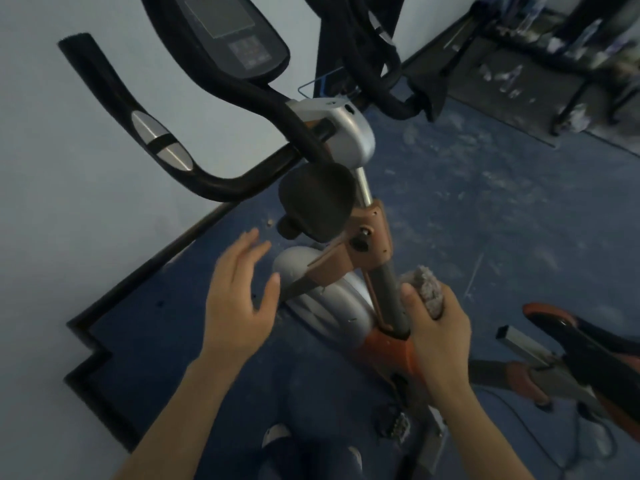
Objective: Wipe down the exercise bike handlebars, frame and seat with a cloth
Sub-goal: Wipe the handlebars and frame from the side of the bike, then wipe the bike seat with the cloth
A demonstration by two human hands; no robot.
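Note:
The exercise bike fills the middle of the head view. Its black handlebars (166, 143) curve up at the upper left, under the console (225, 32). A grey upright post (389, 289) runs down into the orange frame (388, 351). My right hand (436, 337) is closed on a grey fuzzy cloth (429, 289) and presses it against the right side of the post. My left hand (239, 303) hovers open to the left of the post, fingers spread, touching nothing. The black and orange seat (581, 341) juts in at the right edge.
A pale wall (69, 237) with a dark skirting stands close on the left. The floor (485, 220) is blue and scuffed. A dark rack (571, 64) with blurred items sits at the far upper right. A pedal (394, 424) and my feet are near the bottom.

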